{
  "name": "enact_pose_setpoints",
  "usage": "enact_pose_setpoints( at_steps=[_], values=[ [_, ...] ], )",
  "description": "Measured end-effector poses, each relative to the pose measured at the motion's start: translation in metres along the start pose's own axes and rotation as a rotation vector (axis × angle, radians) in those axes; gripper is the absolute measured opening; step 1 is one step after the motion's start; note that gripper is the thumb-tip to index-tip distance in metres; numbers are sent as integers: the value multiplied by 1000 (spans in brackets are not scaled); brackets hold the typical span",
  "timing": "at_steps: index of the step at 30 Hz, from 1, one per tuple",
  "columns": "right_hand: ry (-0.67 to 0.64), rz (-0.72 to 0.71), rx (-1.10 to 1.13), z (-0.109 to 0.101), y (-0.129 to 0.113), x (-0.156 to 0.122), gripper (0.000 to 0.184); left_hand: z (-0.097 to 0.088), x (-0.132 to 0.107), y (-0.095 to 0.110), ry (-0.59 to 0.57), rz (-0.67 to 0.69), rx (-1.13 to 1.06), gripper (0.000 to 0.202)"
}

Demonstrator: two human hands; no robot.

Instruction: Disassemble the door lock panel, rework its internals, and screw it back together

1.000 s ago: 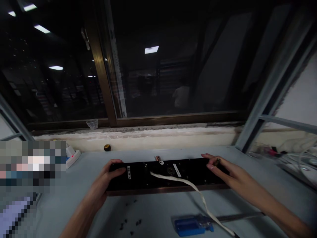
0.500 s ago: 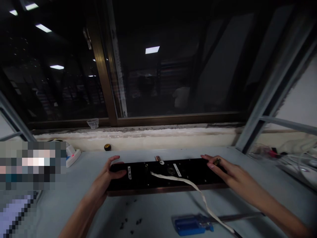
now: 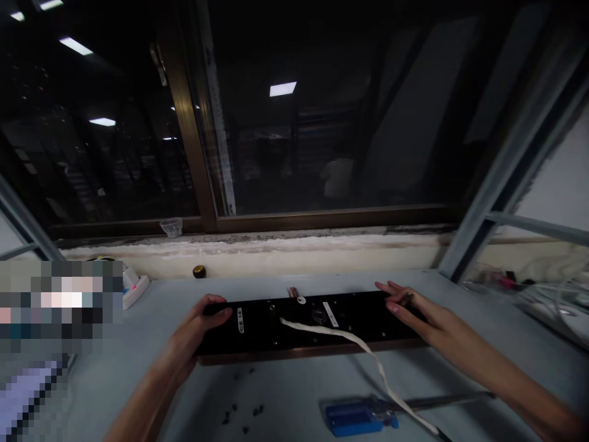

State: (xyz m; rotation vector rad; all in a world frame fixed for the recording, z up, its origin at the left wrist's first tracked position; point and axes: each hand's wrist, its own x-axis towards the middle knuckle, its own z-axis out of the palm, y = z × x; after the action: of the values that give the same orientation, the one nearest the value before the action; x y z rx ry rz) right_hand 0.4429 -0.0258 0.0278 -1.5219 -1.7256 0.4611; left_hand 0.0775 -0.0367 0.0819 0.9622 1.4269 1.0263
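A long black panel (image 3: 294, 325) with a copper-coloured edge, white labels and small screw heads lies between my hands. My left hand (image 3: 202, 322) is closed around its left end, the thumb on top near a label. At the right end my right hand (image 3: 416, 313) grips the panel, fingers over the far edge. A small brass-coloured piece (image 3: 407, 299) shows among its fingers; whether it is fixed to the panel I cannot tell. A white sleeved cable (image 3: 350, 336) runs from the panel toward the front right. Behind the panel some copper-coloured pieces (image 3: 293, 292) stick out.
In front of the panel lie several small black screws (image 3: 243, 417) and a blue-handled screwdriver (image 3: 359, 416). A black and gold knob (image 3: 199, 271) stands near the wall. On the sill is a clear plastic cup (image 3: 172, 227). A power strip (image 3: 137, 291) sits left; cables (image 3: 547, 282) pile up right.
The fingers of my left hand have curled in closer around the panel's left end. My right hand stays on the right end, and the panel has barely shifted.
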Motion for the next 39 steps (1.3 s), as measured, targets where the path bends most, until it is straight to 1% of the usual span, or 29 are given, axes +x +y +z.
enact_pose_setpoints(
  at_steps=[3,6,10,14,18,21,25,28,30,32,35,36,37,38,39],
  values=[
    [5,10,14,-1,0,1,43,1,2,-2,25,-3,-15,34],
    [41,12,14,0,-1,0,47,3,4,-4,58,-16,-40,29],
    [111,-23,-9,0,-6,-1,43,4,6,-6,67,4,-90,24],
    [193,-46,-72,0,-14,-1,39,2,10,-8,62,-8,-125,24],
    [211,-2,-118,-2,-22,0,44,1,10,-8,76,16,-112,26],
    [241,21,-138,-3,-27,0,45,0,10,-4,121,95,-76,29],
    [271,56,-139,-2,-30,-1,44,-7,10,1,228,232,1,37],
    [273,91,-100,-2,-32,-1,43,-14,14,2,315,347,-7,37],
    [280,129,-58,-3,-34,-1,43,-19,18,1,368,396,-33,35],
    [293,168,-21,-4,-37,0,44,-24,20,0,432,469,-15,29],
    [313,214,24,-5,-41,1,45,-29,17,0,526,580,159,15],
    [320,226,40,-6,-42,1,45,-30,14,1,531,606,247,11],
    [326,232,55,-7,-43,1,45,-30,10,3,509,630,338,7],
    [330,232,67,-7,-43,1,45,-29,6,5,458,660,430,8],
    [333,230,76,-7,-44,1,44,-27,1,6,381,699,518,10]
  ],
)
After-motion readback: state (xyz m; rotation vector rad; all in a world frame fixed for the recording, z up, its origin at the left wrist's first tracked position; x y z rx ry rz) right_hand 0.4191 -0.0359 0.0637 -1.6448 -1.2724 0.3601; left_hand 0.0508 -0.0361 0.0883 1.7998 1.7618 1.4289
